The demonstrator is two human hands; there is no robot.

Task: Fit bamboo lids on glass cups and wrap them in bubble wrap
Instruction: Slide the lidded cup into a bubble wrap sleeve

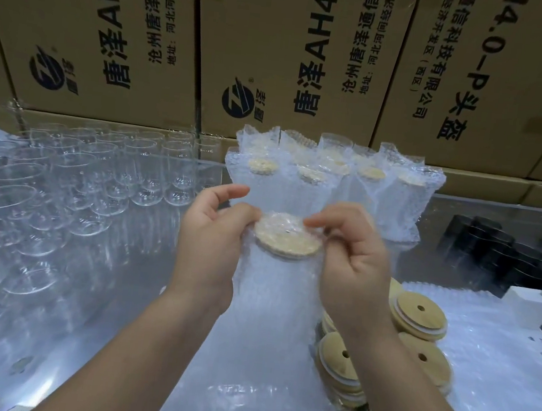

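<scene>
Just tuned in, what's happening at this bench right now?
A person is wrapping a lidded cup in bubble wrap. The left hand and right hand pinch the wrap on either side of the lid, folding it over the top. Behind stand wrapped cups, with bare glasses on the left and loose lids on the right.

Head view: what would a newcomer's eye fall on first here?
At centre, the left hand and right hand pinch bubble wrap over a cup's bamboo lid. Rows of bare glass cups fill the left side. Wrapped cups stand at the back against cardboard boxes, and loose lids are piled at lower right.
</scene>
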